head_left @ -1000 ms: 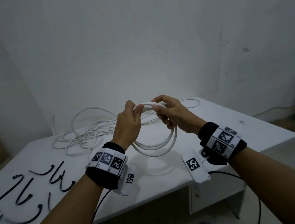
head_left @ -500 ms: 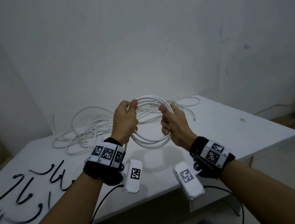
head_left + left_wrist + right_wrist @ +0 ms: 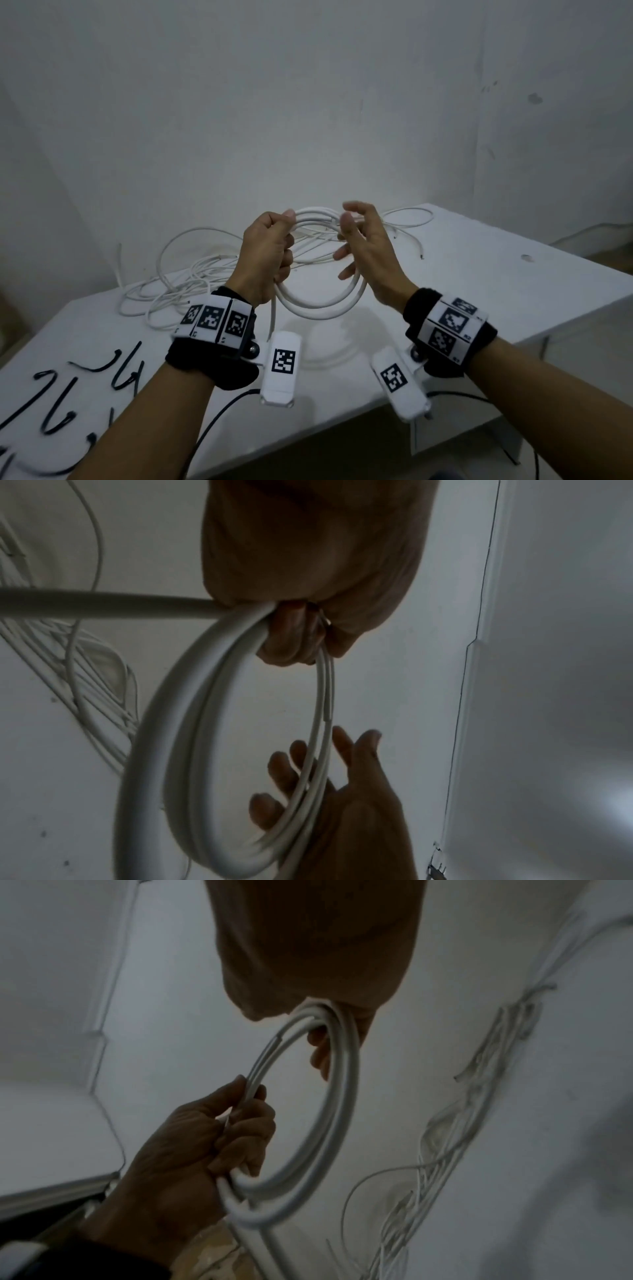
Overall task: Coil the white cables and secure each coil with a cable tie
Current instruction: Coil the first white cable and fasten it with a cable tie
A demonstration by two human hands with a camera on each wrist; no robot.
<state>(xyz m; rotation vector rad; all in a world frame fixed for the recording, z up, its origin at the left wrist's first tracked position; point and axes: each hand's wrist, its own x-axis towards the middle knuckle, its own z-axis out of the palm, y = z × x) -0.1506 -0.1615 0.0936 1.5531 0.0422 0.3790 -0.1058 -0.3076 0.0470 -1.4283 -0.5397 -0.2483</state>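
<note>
Head view: your left hand [image 3: 265,253] grips the white cable coil [image 3: 322,305] at its 10 o'clock, fingers curled round every turn; your right hand [image 3: 364,253] lies spread at 2 o'clock, fingers straight, clasping nothing. The coil hangs above the table [image 3: 479,274]. It looks light, springy and smooth, so bind beside the gripping fist. Black cable ties [image 3: 65,394] lie at 8 o'clock. No legible writing; wristbands [image 3: 214,318] show only coded squares.

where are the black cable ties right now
In the head view the black cable ties lie loose on the white table at the lower left, left of the left hand and nearer the camera than the tangled white cables.
</note>
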